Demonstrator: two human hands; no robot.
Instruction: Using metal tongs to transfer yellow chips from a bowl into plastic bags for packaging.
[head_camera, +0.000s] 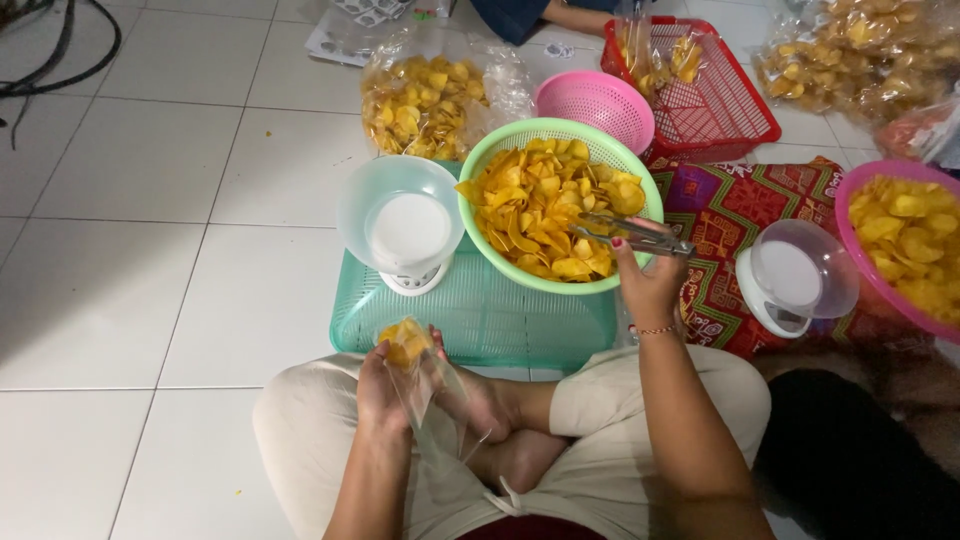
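Left hand (385, 395) clamped around thin, limp clear bag (425, 385) of light, brittle chips (403, 343) at green tray's (480, 320) near edge; right hand (648, 285) closed on metal tongs (630, 232) over green bowl (478, 160); best gripped gently near bag's mouth.

Bright, even overhead light washes the white floor tiles (150, 150), with mild glare. A soft shadow darkens the lower left tiles, and the bottom right corner falls dim. Edges bend slightly; focus stays fairly sharp.
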